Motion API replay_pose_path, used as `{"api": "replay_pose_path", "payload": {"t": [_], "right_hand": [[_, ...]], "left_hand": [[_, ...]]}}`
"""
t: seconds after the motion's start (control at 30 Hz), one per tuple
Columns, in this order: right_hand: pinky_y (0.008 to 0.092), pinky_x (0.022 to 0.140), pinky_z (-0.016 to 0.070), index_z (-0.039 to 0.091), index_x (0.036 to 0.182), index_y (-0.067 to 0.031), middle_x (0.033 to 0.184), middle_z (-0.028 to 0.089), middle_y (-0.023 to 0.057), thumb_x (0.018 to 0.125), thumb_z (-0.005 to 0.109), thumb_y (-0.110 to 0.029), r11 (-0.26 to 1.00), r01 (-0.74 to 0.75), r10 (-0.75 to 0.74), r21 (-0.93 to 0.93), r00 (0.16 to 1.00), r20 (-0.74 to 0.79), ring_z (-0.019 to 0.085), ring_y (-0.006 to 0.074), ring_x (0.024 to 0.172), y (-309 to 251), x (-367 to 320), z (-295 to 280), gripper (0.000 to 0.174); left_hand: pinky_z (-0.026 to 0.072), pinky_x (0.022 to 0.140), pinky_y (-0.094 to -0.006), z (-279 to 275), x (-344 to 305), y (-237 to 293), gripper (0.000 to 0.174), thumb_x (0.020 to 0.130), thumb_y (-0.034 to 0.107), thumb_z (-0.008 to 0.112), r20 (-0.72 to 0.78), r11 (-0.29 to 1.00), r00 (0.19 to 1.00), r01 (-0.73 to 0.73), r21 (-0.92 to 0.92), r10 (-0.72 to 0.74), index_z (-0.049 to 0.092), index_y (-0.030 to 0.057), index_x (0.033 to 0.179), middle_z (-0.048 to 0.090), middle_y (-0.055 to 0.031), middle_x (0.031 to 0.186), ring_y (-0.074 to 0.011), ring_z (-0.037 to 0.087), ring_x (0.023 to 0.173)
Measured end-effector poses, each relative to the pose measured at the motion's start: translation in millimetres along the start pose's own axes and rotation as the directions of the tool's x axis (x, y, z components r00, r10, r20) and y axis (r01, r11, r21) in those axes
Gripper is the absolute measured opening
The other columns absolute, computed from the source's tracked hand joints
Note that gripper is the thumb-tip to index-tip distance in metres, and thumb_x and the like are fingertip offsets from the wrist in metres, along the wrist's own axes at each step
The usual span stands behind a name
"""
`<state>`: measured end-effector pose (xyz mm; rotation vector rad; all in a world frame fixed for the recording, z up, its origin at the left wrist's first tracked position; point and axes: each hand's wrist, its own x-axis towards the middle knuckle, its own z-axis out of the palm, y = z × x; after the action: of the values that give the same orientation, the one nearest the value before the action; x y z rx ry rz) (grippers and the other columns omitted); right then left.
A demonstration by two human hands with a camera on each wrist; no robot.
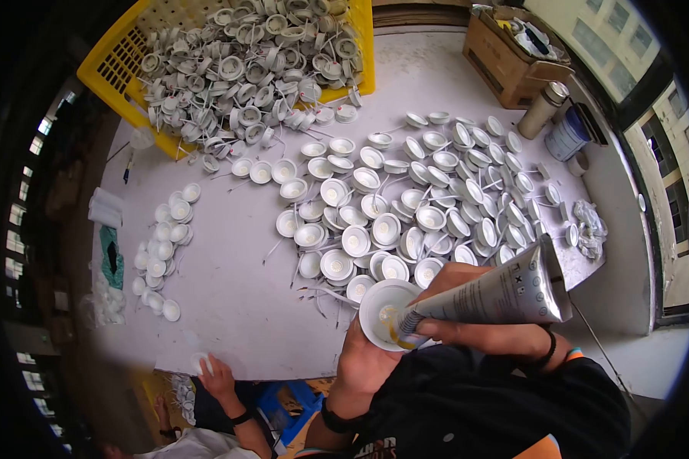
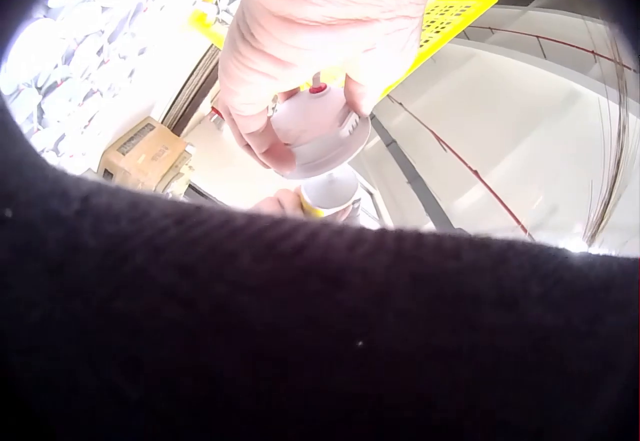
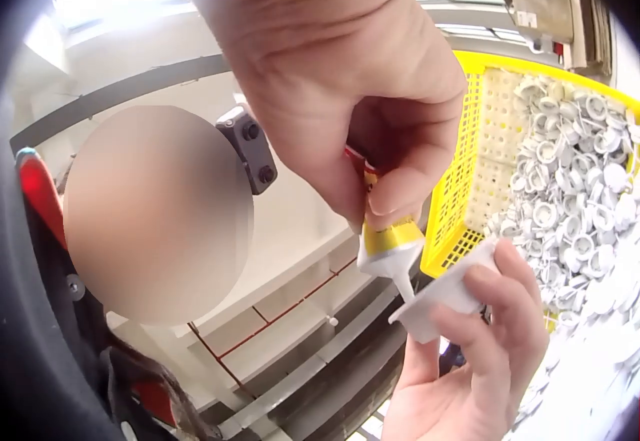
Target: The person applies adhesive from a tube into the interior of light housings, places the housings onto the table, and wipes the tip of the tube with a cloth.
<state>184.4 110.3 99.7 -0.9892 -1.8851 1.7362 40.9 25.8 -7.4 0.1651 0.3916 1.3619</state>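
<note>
My left hand (image 1: 360, 367) holds a white downlight housing (image 1: 375, 314) by its outside, its hollow face turned up in the head view. In the left wrist view the fingers wrap round the housing's back (image 2: 315, 131), where a short lead with a red end shows. My right hand (image 1: 459, 334) grips a silver glue tube (image 1: 497, 294) near its neck, the flattened end pointing up to the right. In the right wrist view the tube's white nozzle (image 3: 403, 279) comes down right at the housing's rim. Yellowish stuff shows inside the housing near the nozzle in the head view.
Many white downlights (image 1: 386, 228) cover the table's middle and right, with a smaller group (image 1: 161, 249) at left. A yellow crate (image 1: 103, 76) heaped with more stands behind. Carton (image 1: 497, 65), flask (image 1: 542, 111) and tub (image 1: 566, 136) stand back right. Another person's hand (image 1: 218, 379) touches a white piece.
</note>
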Motion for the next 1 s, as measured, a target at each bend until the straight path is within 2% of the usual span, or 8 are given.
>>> {"api": "replay_pose_path", "payload": {"t": [0.23, 0.47, 0.53, 0.57, 0.63, 0.8, 0.93, 1.0], "right_hand": [[0.0284, 0.062, 0.0434, 0.058, 0.083, -0.0032, 0.077, 0.056, 0.0054, 0.071, 0.06, -0.007, 0.858, 0.396, -0.473, -0.328, 0.858, -0.201, 0.054, 0.0177, 0.07, 30.0, 19.0, 14.7, 0.013], [0.0277, 0.063, 0.0416, 0.057, 0.083, -0.0051, 0.077, 0.056, 0.0031, 0.071, 0.06, -0.007, 0.871, 0.351, -0.433, -0.344, 0.88, -0.197, 0.052, 0.0172, 0.073, 25.3, 17.8, 18.7, 0.012], [0.0232, 0.048, 0.0432, 0.054, 0.085, -0.0004, 0.077, 0.051, 0.007, 0.072, 0.059, -0.01, 0.978, 0.18, -0.199, -0.104, 0.956, -0.213, 0.052, 0.013, 0.059, 23.2, 15.2, 20.6, 0.017], [0.0204, 0.042, 0.0408, 0.05, 0.086, 0.0003, 0.076, 0.048, 0.0071, 0.073, 0.059, -0.014, 0.981, 0.192, -0.18, 0.022, 0.948, -0.263, 0.05, 0.0102, 0.054, 27.0, 14.8, 24.2, 0.022], [0.02, 0.043, 0.0406, 0.049, 0.086, 0.0002, 0.075, 0.048, 0.0072, 0.073, 0.059, -0.015, 0.979, 0.176, -0.143, 0.1, 0.951, -0.273, 0.05, 0.0104, 0.054, 28.9, 13.3, 28.0, 0.022], [0.0195, 0.042, 0.0385, 0.047, 0.084, 0.0005, 0.07, 0.048, 0.006, 0.071, 0.059, -0.014, 0.955, 0.06, 0.032, 0.291, 0.953, -0.301, 0.048, 0.0099, 0.052, 31.9, 11.9, 36.7, 0.023], [0.0193, 0.042, 0.0379, 0.047, 0.083, 0.0001, 0.07, 0.05, 0.0058, 0.07, 0.06, -0.011, 0.949, 0.06, 0.049, 0.309, 0.942, -0.332, 0.049, 0.0098, 0.053, 44.5, 15.3, 40.4, 0.021], [0.0184, 0.039, 0.0357, 0.047, 0.082, 0.0004, 0.066, 0.048, 0.0046, 0.07, 0.058, -0.009, 0.953, 0.058, 0.06, 0.299, 0.927, -0.371, 0.047, 0.0096, 0.048, 50.3, 20.6, 45.1, 0.019]], "left_hand": [[0.0431, 0.075, -0.0397, -3.6, 1.0, -3.4, 0.054, 0.079, 0.043, 0.041, -0.053, 1.0, 0.999, -0.005, 0.011, 0.005, 0.03, 0.011, 0.121, 0.039, -0.0093, 0.118, -0.026, 0.044, 0.102], [0.0432, 0.075, -0.0396, -12.1, -3.9, 1.9, 0.053, 0.081, 0.043, 0.036, -0.11, 0.998, 0.994, -0.024, -0.053, 0.018, 0.029, 0.0097, 0.122, 0.039, -0.0121, 0.118, -0.0281, 0.046, 0.1], [0.0366, 0.085, -0.0387, -22.4, -4.0, 9.1, 0.052, 0.085, 0.037, 0.026, 0.238, 0.979, 0.971, 0.066, -0.194, -0.018, 0.022, 0.0042, 0.125, 0.032, -0.0134, 0.124, -0.0262, 0.041, 0.107], [0.0366, 0.085, -0.0387, -22.8, -6.2, 12.1, 0.052, 0.085, 0.037, 0.026, 0.231, 0.98, 0.973, 0.05, -0.192, -0.004, 0.022, 0.0042, 0.125, 0.032, -0.0134, 0.124, -0.0262, 0.041, 0.107], [0.0393, 0.08, -0.0393, -23.8, -11.2, 19.2, 0.053, 0.085, 0.038, 0.022, 0.042, 0.988, 0.999, -0.001, -0.157, 0.008, 0.024, 0.004, 0.125, 0.035, -0.0163, 0.121, -0.0274, 0.044, 0.103], [0.0402, 0.08, -0.0381, -56.9, -22.5, 45.1, 0.052, 0.085, 0.042, 0.021, -0.146, 0.995, 0.987, -0.072, -0.068, 0.061, 0.031, 0.0044, 0.121, 0.041, -0.0185, 0.115, -0.0255, 0.045, 0.102], [0.0419, 0.08, -0.0319, -142.5, -32.2, 70.3, 0.052, 0.085, 0.045, 0.024, -0.391, 0.948, 0.88, -0.172, 0.266, 0.27, 0.04, 0.0027, 0.11, 0.049, -0.0142, 0.106, -0.0218, 0.05, 0.095], [0.0423, 0.078, -0.035, -190.6, -38.2, 81.5, 0.052, 0.083, 0.045, 0.033, -0.63, 0.929, 0.712, -0.082, 0.362, 0.309, 0.043, 0.0003, 0.107, 0.05, -0.0122, 0.102, -0.0196, 0.05, 0.093]]}}
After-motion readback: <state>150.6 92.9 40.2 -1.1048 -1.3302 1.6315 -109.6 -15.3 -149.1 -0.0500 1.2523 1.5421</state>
